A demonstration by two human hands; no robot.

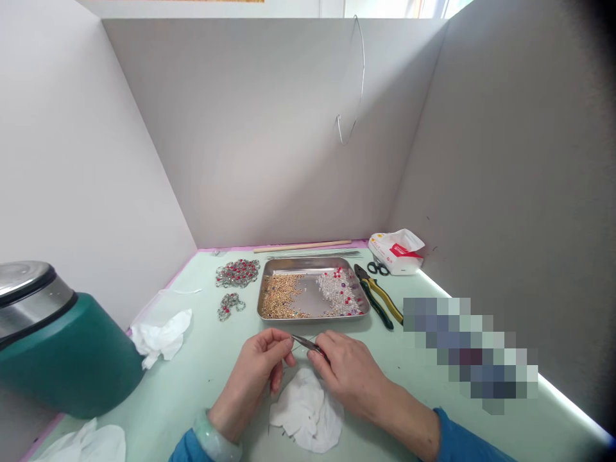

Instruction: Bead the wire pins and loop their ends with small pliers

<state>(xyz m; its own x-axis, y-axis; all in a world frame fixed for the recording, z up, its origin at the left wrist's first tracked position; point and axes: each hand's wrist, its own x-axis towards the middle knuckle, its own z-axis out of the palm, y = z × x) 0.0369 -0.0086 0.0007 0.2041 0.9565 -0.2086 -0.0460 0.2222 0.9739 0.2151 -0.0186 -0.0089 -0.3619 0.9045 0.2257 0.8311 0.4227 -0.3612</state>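
My right hand [349,369] is closed around the handles of small needle-nose pliers [306,342], whose narrow tips point left. Thumb and forefinger of my left hand [262,366] are pinched together right at those tips, on what looks like a thin wire; the piece itself is mostly hidden by the fingers. Beneath both hands lies a crumpled white tissue [308,414]. Just beyond them stands a metal tray [308,319], with gold beads [280,295] on its left side and clear, red and purple beads [339,292] on its right.
Left of the tray lie a large beaded chain pile [238,273] and a smaller one [231,306]. Yellow-green pliers [378,295], black scissors [378,268] and a tissue pack [397,251] are at right. A wooden stick [303,246] lies behind. A green flask [72,359] stands left.
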